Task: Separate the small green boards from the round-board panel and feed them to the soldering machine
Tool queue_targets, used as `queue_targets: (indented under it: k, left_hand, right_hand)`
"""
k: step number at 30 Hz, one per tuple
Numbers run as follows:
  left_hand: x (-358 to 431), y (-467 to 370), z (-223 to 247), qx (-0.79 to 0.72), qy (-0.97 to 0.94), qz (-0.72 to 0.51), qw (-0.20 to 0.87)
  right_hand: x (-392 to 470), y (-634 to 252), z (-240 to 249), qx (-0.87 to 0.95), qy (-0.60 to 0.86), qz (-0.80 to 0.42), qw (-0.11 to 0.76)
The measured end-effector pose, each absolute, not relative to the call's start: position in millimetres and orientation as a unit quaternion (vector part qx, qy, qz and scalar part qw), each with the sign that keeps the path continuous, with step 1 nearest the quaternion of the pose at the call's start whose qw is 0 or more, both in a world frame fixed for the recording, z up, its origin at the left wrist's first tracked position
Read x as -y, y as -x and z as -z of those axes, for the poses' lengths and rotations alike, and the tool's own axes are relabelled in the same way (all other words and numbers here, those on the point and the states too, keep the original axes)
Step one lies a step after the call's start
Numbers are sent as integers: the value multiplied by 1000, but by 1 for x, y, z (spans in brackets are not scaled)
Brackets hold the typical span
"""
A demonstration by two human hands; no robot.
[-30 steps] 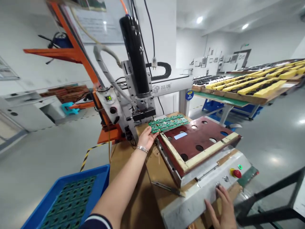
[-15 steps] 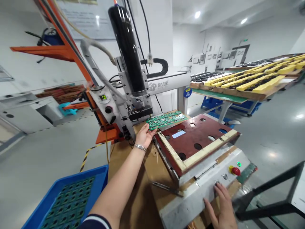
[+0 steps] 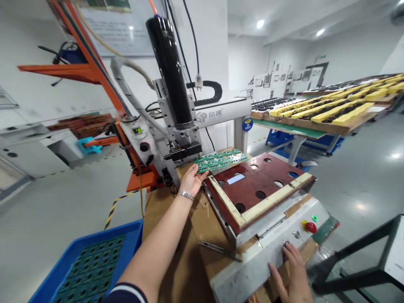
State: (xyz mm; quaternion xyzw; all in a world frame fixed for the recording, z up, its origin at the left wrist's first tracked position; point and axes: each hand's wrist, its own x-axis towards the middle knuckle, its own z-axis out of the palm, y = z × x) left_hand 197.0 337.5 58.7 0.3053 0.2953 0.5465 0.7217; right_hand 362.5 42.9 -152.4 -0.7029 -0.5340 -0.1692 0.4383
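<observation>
Between the thumb and fingers of my left hand (image 3: pixel 192 180) is the near left corner of a green circuit board panel (image 3: pixel 221 160). The panel lies level under the spindle head of a black-barrelled machine (image 3: pixel 170 71). My right hand (image 3: pixel 292 269) rests at the machine's grey front panel (image 3: pixel 252 265), its fingers apart and one fingertip at a small button (image 3: pixel 285 243). A red emergency stop knob (image 3: pixel 311 227) and a green-lit button (image 3: pixel 314 218) sit just beyond it. Between my hands is a dark red plate (image 3: pixel 252 181) with round holes and cream strips along two edges.
A blue bin (image 3: pixel 132 229) holding several green circuit boards stands at the lower left. Tweezers (image 3: pixel 219 250) lie on the brown board near the front panel. A black metal frame (image 3: pixel 356 256) is at the right. Farther back, a table carries yellow strips (image 3: pixel 341 113).
The camera view has shifted slightly. Both hands keep their places, the left at the circuit board panel and the right at the button.
</observation>
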Motion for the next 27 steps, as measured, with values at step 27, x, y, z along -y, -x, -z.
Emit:
queue_targets:
  k: [27]
  left_hand:
    - [-331, -190, -62, -303, -298, -542, 725]
  right_hand:
    - [-44, -361, 149, 525, 704, 180, 443]
